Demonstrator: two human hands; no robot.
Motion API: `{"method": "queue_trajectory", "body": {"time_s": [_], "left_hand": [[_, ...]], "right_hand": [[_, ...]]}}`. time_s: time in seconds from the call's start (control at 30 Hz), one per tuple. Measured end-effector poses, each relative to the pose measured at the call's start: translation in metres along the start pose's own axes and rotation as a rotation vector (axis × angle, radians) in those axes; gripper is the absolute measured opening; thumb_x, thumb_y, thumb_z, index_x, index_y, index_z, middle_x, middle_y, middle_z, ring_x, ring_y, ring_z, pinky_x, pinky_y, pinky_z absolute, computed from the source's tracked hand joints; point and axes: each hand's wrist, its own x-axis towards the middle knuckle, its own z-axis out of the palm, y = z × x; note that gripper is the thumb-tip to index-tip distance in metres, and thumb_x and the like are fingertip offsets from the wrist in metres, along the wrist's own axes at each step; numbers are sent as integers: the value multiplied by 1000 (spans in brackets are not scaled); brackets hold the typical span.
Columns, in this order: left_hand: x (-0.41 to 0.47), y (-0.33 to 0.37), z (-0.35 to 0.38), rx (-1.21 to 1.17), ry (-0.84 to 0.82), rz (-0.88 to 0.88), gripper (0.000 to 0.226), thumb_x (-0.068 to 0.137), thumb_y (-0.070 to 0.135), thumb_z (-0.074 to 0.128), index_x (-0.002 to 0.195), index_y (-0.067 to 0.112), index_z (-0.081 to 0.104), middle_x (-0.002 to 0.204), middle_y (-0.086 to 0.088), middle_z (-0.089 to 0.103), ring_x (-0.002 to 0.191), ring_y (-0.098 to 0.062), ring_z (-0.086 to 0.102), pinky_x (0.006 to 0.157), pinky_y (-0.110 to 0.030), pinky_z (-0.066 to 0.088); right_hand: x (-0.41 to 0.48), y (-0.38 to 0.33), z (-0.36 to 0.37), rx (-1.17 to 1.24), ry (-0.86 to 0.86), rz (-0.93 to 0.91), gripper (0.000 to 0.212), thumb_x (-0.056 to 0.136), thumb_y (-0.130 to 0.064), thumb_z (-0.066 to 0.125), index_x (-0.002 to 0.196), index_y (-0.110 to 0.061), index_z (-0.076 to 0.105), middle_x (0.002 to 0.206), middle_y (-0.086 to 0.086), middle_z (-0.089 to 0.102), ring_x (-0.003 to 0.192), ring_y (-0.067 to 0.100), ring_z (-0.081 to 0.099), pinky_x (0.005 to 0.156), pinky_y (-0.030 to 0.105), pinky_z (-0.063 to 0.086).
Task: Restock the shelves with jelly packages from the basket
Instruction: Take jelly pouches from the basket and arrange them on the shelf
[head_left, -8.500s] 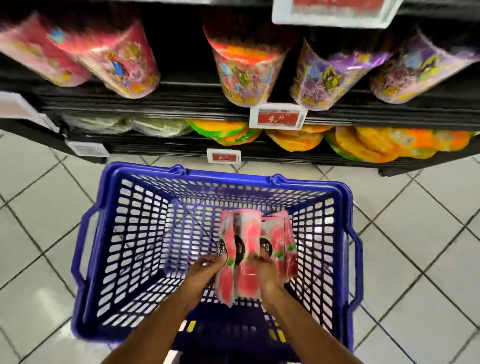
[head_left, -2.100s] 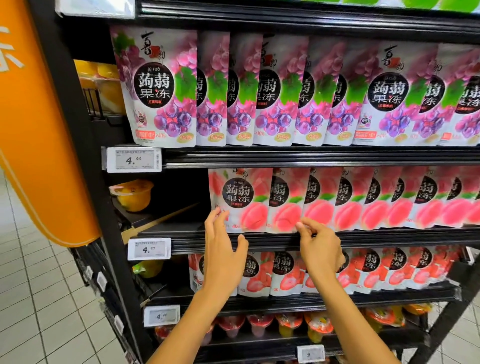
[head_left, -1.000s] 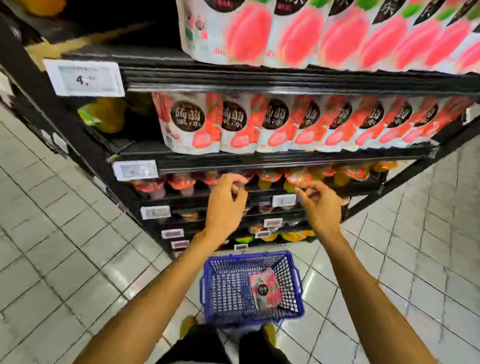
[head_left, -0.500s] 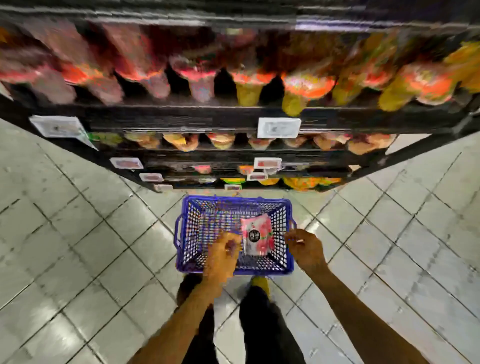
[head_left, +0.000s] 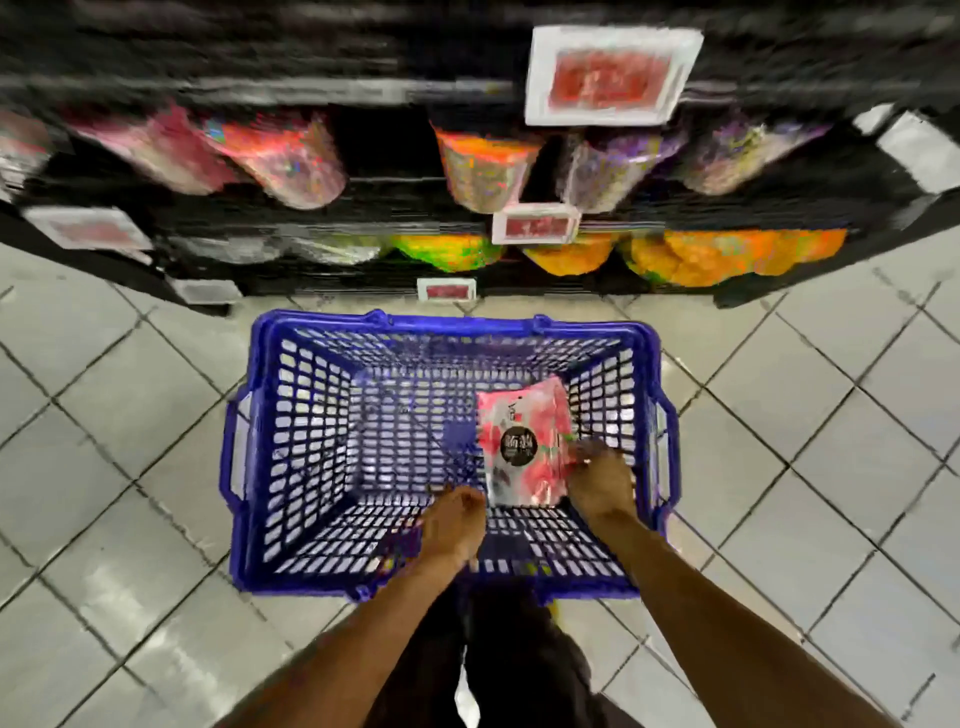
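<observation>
Jelly package (head_left: 522, 441): pink pouch, lying at the right of the blue basket (head_left: 291, 364), which stands on the floor before the shelves (head_left: 337, 218).
Right hand (head_left: 600, 480): fingers pinching the pouch's right edge, probably to lift it.
Left hand (head_left: 457, 514): just beside the pouch's near corner; blurred, grip cannot be told.

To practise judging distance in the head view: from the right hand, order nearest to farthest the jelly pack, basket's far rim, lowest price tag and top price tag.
1. Jelly pack, in the basket, at the right hand's fingertips.
2. Far rim, beyond the pack.
3. Lowest price tag, just past the rim.
4. Top price tag, at the view's top.
</observation>
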Motion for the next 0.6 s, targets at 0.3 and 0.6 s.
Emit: {"method": "queue_trajectory", "body": {"time_s": [0.3, 0.6], "left_hand": [[140, -22, 69, -32, -95, -15, 44, 87, 14, 71, 125, 2, 52, 108, -3, 57, 91, -2, 52, 83, -33, 51], [151, -26, 70, -333, -91, -234, 46, 80, 16, 79, 120, 3, 62, 114, -14, 68, 94, -20, 63, 75, -25, 49]], "right_hand": [[88, 48, 98, -33, 152, 20, 30, 85, -2, 58, 115, 2, 56, 110, 21, 64, 102, 36, 62, 77, 31, 40], [104, 48, 100, 123, -75, 230, 47, 93, -24, 62, 133, -5, 47, 116, 15, 64, 106, 33, 63, 85, 36, 49]]}}
